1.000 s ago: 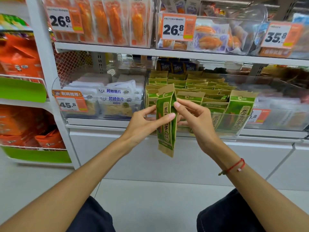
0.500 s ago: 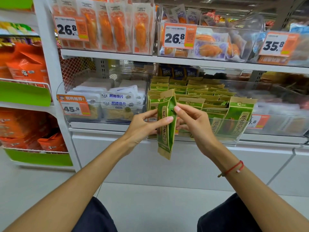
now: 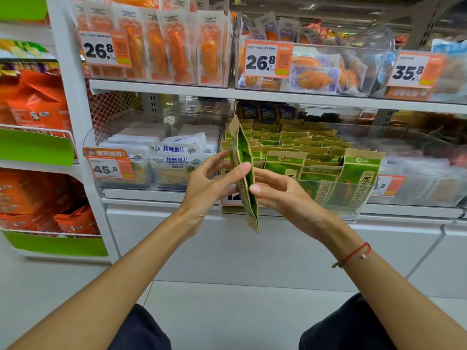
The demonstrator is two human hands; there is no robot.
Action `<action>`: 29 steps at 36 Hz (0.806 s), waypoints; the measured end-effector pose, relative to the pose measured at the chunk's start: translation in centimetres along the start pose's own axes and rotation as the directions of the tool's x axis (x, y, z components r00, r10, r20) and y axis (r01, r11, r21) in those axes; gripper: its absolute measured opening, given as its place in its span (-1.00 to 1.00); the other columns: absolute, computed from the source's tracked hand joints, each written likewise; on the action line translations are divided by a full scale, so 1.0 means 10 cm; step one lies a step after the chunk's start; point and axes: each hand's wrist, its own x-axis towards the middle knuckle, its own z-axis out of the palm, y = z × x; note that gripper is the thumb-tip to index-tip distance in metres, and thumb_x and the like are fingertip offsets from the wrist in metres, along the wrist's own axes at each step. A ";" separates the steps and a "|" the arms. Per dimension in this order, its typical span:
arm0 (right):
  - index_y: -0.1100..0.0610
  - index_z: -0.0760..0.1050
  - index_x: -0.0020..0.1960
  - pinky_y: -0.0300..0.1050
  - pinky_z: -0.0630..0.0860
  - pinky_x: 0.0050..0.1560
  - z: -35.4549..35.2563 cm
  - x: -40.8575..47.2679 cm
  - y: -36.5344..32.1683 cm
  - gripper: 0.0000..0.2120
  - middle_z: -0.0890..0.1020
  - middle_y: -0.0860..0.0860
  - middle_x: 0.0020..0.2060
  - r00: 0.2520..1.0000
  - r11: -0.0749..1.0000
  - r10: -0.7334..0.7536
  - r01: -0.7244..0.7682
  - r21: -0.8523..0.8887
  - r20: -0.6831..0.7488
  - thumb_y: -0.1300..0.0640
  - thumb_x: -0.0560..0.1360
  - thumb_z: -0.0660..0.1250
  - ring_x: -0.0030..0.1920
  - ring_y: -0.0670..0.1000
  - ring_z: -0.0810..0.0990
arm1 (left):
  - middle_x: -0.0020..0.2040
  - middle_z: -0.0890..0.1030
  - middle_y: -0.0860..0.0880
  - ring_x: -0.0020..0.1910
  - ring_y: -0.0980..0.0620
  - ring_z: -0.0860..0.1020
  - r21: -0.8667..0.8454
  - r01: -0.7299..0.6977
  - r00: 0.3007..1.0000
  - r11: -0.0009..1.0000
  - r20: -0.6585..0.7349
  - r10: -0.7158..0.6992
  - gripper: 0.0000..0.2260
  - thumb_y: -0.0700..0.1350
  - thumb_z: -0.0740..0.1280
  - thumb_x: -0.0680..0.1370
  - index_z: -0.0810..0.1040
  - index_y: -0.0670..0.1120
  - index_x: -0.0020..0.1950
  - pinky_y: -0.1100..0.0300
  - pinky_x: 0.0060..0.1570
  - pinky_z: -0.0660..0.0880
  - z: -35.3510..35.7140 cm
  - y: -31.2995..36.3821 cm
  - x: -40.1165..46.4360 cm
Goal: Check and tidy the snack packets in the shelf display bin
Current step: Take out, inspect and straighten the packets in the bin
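Shop shelf bin [image 3: 364, 210], packet [image 3: 243, 157] edge-on outside it, both hands' fingers [image 3: 255, 189] pinching

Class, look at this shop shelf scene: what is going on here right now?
A person crouched at a shop shelf holds one green-and-tan snack packet edge-on between both hands, in front of the clear display bin. The left hand pinches it with the thumb on the near side; the right hand supports it from the other side. The bin behind holds rows of matching packets standing upright. The held packet is outside the bin, not yet put back.
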 end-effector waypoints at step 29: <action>-0.01 0.59 0.08 -0.30 0.57 -0.16 -0.04 -0.06 0.06 -0.83 0.73 -0.08 -0.13 0.973 0.999 -0.035 0.034 -0.011 -0.229 0.18 0.59 0.26 -0.10 -0.10 0.69 | -0.02 0.71 0.03 -0.03 0.12 0.68 0.206 0.038 0.996 0.978 -0.086 -0.021 -0.76 0.05 0.46 0.45 0.65 0.01 0.07 0.23 -0.15 0.63 -0.03 0.02 -0.05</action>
